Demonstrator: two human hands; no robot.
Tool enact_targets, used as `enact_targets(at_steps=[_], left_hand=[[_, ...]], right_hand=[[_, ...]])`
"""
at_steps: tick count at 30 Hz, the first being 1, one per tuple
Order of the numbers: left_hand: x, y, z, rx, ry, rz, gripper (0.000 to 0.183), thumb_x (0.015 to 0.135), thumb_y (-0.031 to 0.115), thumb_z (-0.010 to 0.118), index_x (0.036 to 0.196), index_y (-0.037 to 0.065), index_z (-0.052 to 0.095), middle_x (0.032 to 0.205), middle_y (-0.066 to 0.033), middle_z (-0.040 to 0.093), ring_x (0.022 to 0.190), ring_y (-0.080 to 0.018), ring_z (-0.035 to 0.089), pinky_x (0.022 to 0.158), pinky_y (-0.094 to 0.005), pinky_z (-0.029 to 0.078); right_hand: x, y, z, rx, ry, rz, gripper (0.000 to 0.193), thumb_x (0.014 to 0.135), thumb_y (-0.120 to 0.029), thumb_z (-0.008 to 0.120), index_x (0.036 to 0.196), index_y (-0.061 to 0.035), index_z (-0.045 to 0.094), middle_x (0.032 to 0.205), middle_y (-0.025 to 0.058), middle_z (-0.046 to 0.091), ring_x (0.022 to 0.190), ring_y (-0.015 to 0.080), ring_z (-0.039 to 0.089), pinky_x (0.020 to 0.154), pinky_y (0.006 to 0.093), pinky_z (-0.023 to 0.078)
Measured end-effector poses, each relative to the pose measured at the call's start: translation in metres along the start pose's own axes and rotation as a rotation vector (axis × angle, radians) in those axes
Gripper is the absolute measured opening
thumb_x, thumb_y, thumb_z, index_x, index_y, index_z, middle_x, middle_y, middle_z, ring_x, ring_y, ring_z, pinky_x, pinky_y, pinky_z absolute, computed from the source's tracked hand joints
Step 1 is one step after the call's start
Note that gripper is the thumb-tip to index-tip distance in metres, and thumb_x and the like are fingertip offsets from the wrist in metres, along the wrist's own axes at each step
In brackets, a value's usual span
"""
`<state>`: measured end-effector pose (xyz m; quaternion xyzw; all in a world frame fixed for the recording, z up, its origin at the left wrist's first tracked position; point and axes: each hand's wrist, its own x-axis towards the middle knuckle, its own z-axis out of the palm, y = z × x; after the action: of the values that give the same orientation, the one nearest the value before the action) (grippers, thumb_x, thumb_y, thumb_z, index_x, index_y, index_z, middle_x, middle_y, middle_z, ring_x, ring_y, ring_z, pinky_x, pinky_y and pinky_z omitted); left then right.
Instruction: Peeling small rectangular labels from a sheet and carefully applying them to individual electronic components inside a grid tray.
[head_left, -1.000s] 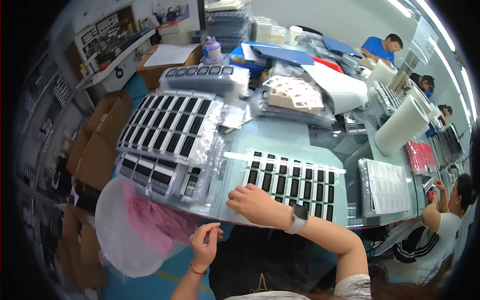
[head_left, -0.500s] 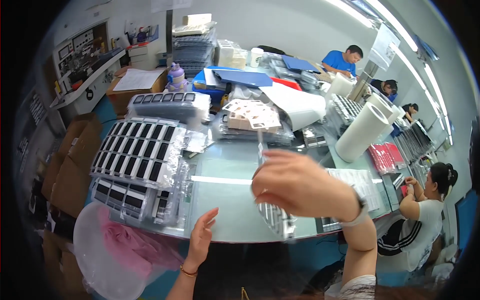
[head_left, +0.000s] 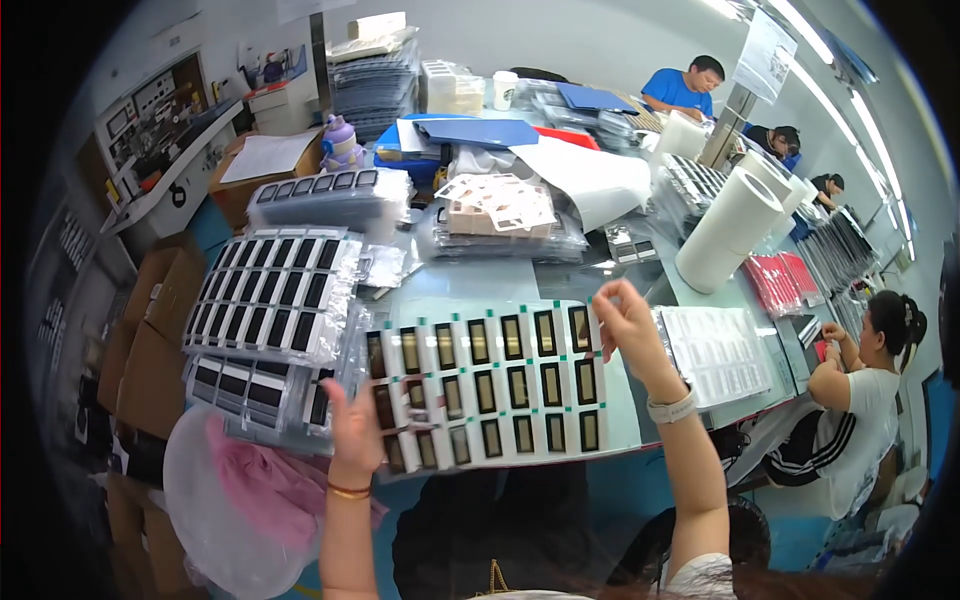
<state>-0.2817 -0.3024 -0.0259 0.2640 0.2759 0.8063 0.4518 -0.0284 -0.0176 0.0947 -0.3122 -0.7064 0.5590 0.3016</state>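
Note:
A clear plastic sheet of black-framed rectangular pieces [head_left: 488,385], with tan middles and small green tabs, is tilted up over the table's near side. My right hand [head_left: 632,328] pinches its upper right corner. Against its left edge is my left hand [head_left: 355,430], thumb stretched up and away from the sheet; the other fingers are partly hidden there. To the left lie stacked sheets of similar black pieces [head_left: 270,290], with more bagged ones [head_left: 245,388] below them.
White rolls [head_left: 728,232] stand at the right, near a white sheet pack [head_left: 715,352] and red packets [head_left: 775,283]. Behind are cut-out cards [head_left: 497,203], blue folders [head_left: 475,131] and a purple bottle [head_left: 341,145]. A co-worker [head_left: 868,370] sits at the right. A pink cloth [head_left: 265,475] hangs at the lower left.
The sheet of black-framed pieces is now spread out before me, held at its right corner. My right hand has moved right; my left hand has shifted left to the sheet's edge.

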Motion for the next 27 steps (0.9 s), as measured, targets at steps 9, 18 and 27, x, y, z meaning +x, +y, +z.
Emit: enact_targets(at_steps=[9, 18, 27], left_hand=[[0.015, 0.008, -0.006, 0.732, 0.280, -0.388, 0.046, 0.108, 0.032, 0.053, 0.142, 0.002, 0.056, 0.108, -0.0021, 0.066, 0.081, -0.0073, 0.067, 0.060, -0.0204, 0.055], [0.006, 0.003, 0.008, 0.943, 0.386, -0.384, 0.039, 0.100, 0.008, 0.060, 0.138, 0.000, 0.061, 0.075, 0.0001, 0.061, 0.057, -0.0047, 0.057, 0.046, -0.0219, 0.050], [0.002, 0.007, 0.014, 0.841, 0.361, -0.396, 0.038, 0.101, 0.006, 0.057, 0.138, 0.000, 0.060, 0.075, -0.0003, 0.061, 0.043, -0.0065, 0.053, 0.038, -0.0204, 0.041]], right_hand=[[-0.023, 0.104, -0.039, 0.004, 0.124, 0.373, 0.048, 0.104, -0.033, 0.061, 0.138, -0.0016, 0.052, 0.087, 0.0063, 0.066, 0.064, 0.0121, 0.066, 0.051, 0.0259, 0.055], [-0.095, 0.099, -0.029, -0.125, 0.013, 0.262, 0.045, 0.096, -0.007, 0.065, 0.138, 0.0067, 0.054, 0.079, 0.0073, 0.069, 0.061, 0.0112, 0.066, 0.054, 0.0238, 0.054], [-0.093, 0.097, -0.035, 0.082, 0.004, 0.354, 0.040, 0.099, -0.004, 0.061, 0.137, 0.0059, 0.055, 0.077, 0.0056, 0.067, 0.052, 0.0100, 0.062, 0.045, 0.0220, 0.048]])
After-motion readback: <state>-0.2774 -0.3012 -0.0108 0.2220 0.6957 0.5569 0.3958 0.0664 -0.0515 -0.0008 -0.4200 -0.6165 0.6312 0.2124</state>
